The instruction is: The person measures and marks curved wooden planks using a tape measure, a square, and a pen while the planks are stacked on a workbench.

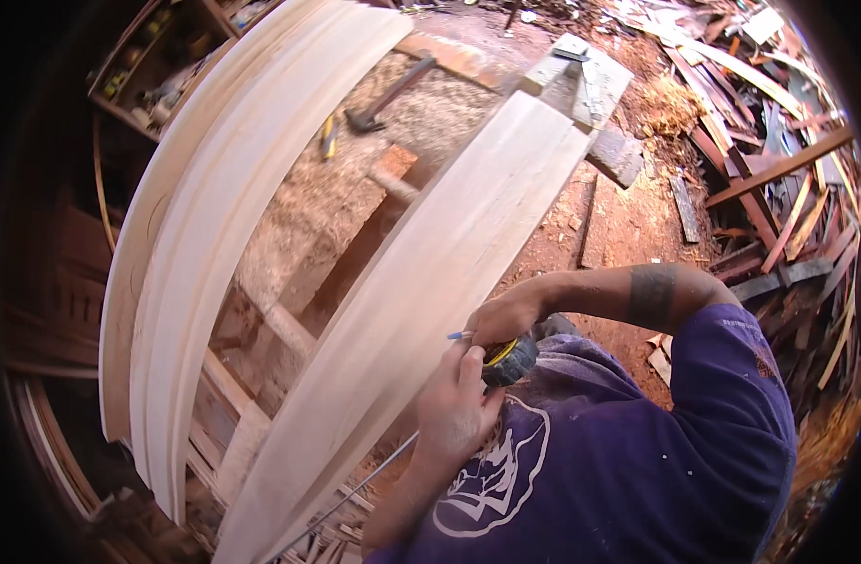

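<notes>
A long pale board [421, 254] runs diagonally before me, its near edge beside my body. My left hand [452, 404] is at that edge, its fingers and thumb closed about a black and yellow tape measure [510, 362]. Just above it, my right hand [506, 318] is closed on a blue pen [460, 336], whose end points left over the board. The two hands nearly touch, and part of the tape measure is hidden behind the fingers. No drawn-out blade can be made out.
Curved pale planks [214, 207] stand at left. A hammer [388, 99] and a yellow-handled tool [330, 137] lie on the dusty bench. Another metal tool [581, 70] rests on a block at the board's far end. Scrap wood [778, 188] is piled at right. A thin rod [379, 470] shows below the board.
</notes>
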`<state>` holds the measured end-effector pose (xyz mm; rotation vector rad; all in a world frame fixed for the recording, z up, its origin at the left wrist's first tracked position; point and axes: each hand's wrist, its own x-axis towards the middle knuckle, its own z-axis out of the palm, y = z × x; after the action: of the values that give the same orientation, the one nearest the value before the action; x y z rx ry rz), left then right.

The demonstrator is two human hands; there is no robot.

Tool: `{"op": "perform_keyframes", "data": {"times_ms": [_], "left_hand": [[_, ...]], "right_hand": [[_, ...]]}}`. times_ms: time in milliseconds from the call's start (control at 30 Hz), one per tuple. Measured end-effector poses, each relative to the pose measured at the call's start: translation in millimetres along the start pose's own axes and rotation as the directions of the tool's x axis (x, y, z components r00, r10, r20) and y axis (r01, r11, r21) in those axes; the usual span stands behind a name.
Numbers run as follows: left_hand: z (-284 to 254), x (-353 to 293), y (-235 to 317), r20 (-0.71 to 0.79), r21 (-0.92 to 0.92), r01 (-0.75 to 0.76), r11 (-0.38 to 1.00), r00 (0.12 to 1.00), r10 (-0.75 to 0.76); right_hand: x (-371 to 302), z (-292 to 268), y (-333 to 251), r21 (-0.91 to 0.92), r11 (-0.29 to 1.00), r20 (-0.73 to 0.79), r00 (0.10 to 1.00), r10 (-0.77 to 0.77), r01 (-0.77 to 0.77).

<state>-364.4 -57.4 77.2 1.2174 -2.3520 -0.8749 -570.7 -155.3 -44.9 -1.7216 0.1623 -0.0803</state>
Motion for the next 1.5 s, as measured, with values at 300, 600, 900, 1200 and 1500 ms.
{"op": "perform_keyframes", "data": {"times_ms": [300,600,900,1200,1500], "left_hand": [[81.5,235.1,78.4,0.316,0.029,0.123,0.992,0.941,-0.125],[168.4,494.4,78.9,0.693,-0.192,-0.068,0.979,0.697,0.184],[250.3,566.7,11.5,0.508,-0.436,-0.244,0.867,0.728,0.460],[234.5,565.1,8.1,0.464,-0.450,-0.243,0.859,0.758,0.458],[241.8,564.7,0.3,0.409,-0.393,-0.277,0.877,0.801,0.437]], "right_hand": [[-268.5,-94.3,-37.4,0.354,0.903,-0.830,0.364,0.423,-0.242],[-436.2,-16.9,-15.2,0.692,0.711,-0.660,-0.292,0.692,0.122],[-406.8,28.1,21.1,0.527,0.672,-0.648,-0.265,0.714,0.520],[-341.0,-115.6,4.2,0.436,0.899,-0.900,0.024,0.435,0.037],[-294.2,-172.9,52.8,-0.216,0.869,-0.943,0.325,-0.068,-0.446]]}}
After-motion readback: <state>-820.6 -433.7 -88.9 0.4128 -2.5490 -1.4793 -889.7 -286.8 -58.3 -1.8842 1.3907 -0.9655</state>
